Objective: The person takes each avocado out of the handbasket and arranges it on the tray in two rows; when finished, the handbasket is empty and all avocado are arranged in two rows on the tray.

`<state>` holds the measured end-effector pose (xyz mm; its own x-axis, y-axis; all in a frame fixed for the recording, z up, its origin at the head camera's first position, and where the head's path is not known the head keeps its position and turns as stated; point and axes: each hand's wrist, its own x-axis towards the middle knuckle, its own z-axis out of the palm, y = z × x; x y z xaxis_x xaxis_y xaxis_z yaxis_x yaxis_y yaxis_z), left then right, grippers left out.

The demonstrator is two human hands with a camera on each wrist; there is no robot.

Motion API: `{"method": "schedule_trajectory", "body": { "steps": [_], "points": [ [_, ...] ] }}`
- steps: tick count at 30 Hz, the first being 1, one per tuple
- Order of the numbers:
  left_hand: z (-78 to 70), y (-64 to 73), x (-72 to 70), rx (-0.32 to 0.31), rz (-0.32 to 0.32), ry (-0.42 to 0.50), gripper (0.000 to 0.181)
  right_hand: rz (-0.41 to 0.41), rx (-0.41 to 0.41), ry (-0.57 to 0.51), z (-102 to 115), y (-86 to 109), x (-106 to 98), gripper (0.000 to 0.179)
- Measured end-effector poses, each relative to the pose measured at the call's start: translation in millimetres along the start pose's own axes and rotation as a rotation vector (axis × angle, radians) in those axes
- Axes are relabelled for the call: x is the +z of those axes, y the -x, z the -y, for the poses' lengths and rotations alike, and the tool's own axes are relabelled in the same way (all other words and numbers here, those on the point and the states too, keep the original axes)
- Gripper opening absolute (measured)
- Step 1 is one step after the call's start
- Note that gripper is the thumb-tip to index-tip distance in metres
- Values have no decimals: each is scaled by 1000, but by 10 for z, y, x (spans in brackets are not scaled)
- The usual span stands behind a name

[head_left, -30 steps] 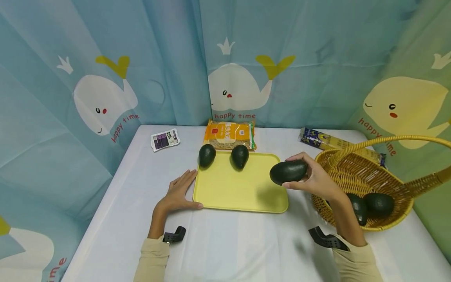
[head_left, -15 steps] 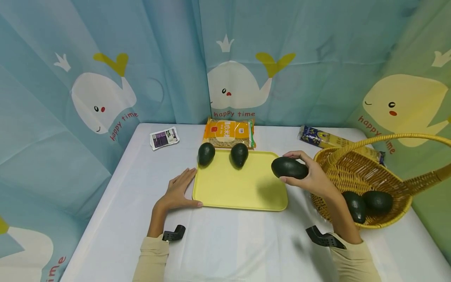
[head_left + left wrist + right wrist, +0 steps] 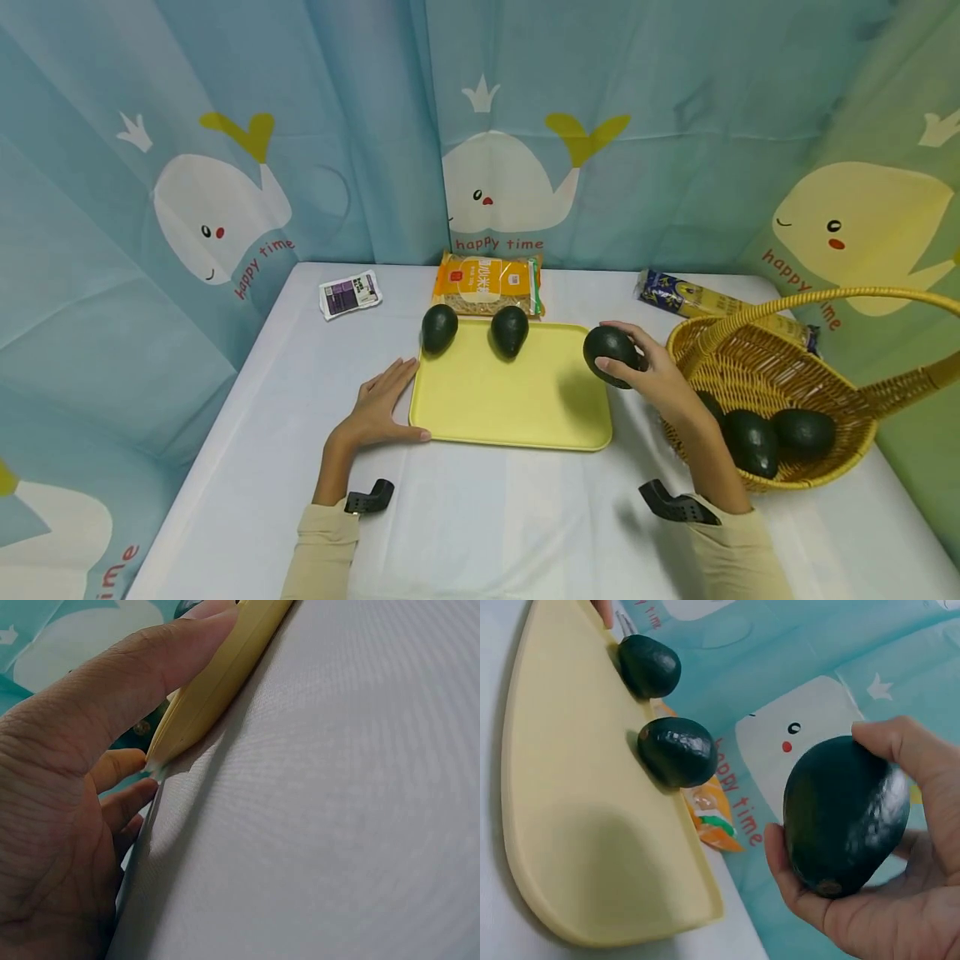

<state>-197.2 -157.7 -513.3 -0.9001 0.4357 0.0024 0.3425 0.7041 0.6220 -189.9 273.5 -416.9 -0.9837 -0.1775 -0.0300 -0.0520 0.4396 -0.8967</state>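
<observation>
Glossy dark-green avocado (image 3: 844,817), egg-shaped, right hand (image 3: 657,372) gripping it, left hand (image 3: 378,410) spread against yellow tray (image 3: 510,408)

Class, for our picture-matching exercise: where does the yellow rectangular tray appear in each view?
Head: tray just below centre.
Left wrist: tray at upper middle, partly behind the bare left hand.
Right wrist: tray across the left half.
Shared landmark: blue-green whale-print fabric curtain.
</observation>
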Motion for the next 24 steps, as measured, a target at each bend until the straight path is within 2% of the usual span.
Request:
{"method": "schedule_trajectory", "body": {
  "steps": [4, 8, 17, 20, 24],
  "points": [
    [-6, 6, -1, -8, 5, 8, 119, -30, 134, -107, -10, -83, 16, 66],
    [-9, 3, -3, -6, 4, 12, 119, -60, 239, -143, -4, -192, 44, 75],
    [-1, -5, -3, -3, 0, 7, 119, -83, 372, -52, -85, -481, 171, 88],
    [-6, -1, 1, 1, -5, 9, 118, -83, 383, -1, -125, -559, 201, 91],
    [-8, 5, -1, 5, -11, 9, 118, -115, 368, 131, -191, -646, 245, 93]
  ]
}}
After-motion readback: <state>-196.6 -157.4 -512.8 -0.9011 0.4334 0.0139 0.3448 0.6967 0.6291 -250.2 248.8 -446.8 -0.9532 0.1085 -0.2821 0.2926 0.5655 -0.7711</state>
